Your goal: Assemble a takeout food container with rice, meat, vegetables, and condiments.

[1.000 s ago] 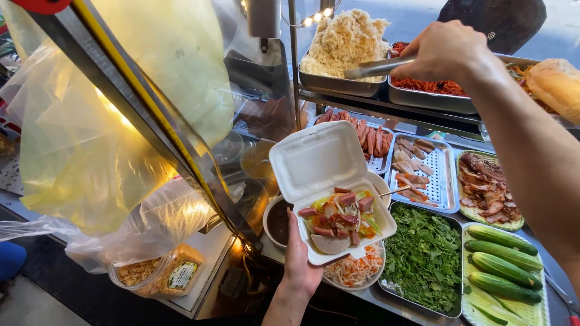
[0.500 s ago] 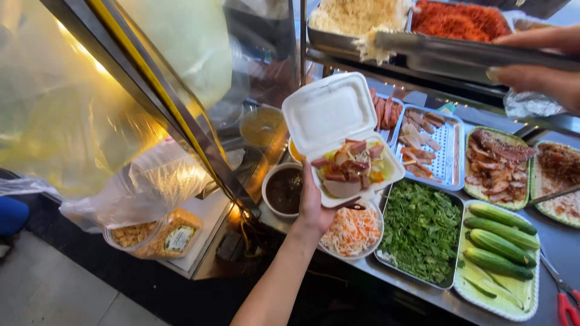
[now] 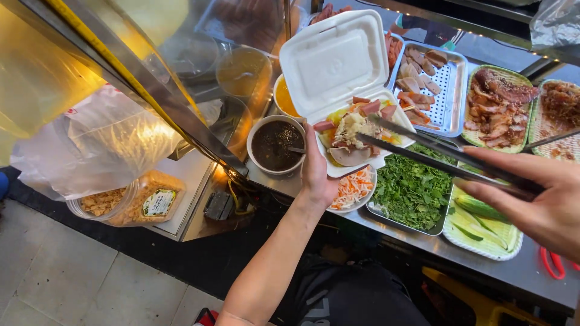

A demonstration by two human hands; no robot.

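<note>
My left hand (image 3: 315, 172) holds an open white foam box (image 3: 338, 78) from below, its lid tipped back. Inside lie sliced meats and a pale shredded topping (image 3: 353, 130). My right hand (image 3: 538, 196) grips long metal tongs (image 3: 435, 157); their tips rest on the food in the box. A bowl of dark sauce (image 3: 275, 145) with a spoon stands just left of the box.
Trays on the steel counter hold green herbs (image 3: 411, 187), cucumbers (image 3: 483, 217), shredded carrot (image 3: 353, 187), sliced meats (image 3: 432, 84) and roast meat (image 3: 498, 108). A plastic bag (image 3: 96, 145) and a jar of fried bits (image 3: 130, 202) sit left. Red-handled scissors (image 3: 556, 265) lie at right.
My right hand brought the tongs down from the upper trays to the box and put shredded topping on the food. The box has moved a little nearer.
</note>
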